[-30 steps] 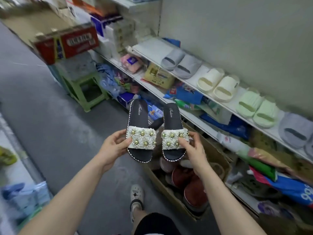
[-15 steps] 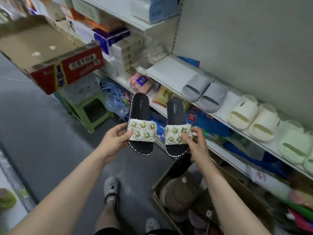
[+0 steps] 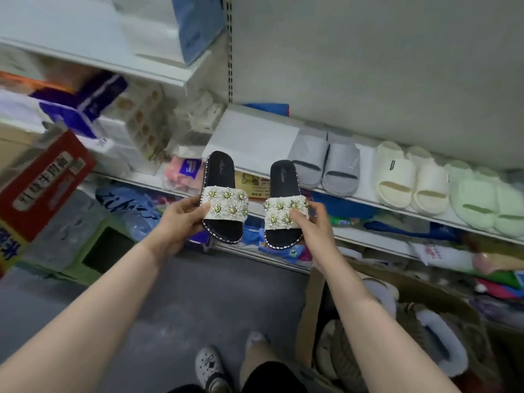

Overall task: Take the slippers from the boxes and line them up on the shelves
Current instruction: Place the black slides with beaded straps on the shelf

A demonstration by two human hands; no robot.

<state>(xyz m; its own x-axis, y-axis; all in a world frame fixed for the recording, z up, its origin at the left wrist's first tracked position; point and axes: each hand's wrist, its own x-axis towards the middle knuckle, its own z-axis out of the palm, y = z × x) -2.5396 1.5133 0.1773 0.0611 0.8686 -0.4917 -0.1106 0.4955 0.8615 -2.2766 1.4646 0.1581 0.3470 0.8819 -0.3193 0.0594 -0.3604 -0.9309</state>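
- The left hand (image 3: 181, 219) grips the beaded strap of one black slipper (image 3: 219, 171); the right hand (image 3: 309, 222) pinches the strap of the second black slipper (image 3: 283, 177).
- Both are held in the air, apart, in front of the white shelf (image 3: 255, 137).
- Six slippers stand on the shelf: a grey pair (image 3: 323, 160), a cream pair (image 3: 411, 177) and a green pair (image 3: 487, 199).
- A cardboard box (image 3: 309, 307) stands on the grey floor (image 3: 184, 302).

Pale grey back wall (image 3: 368, 66), dark grey floor (image 3: 198, 293), white shelves (image 3: 249, 137), green stool (image 3: 97, 228) at left

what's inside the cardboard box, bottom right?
A furry brown slipper and a pale blue slipper show. The right forearm covers part of the cardboard box; lower layers are hidden.
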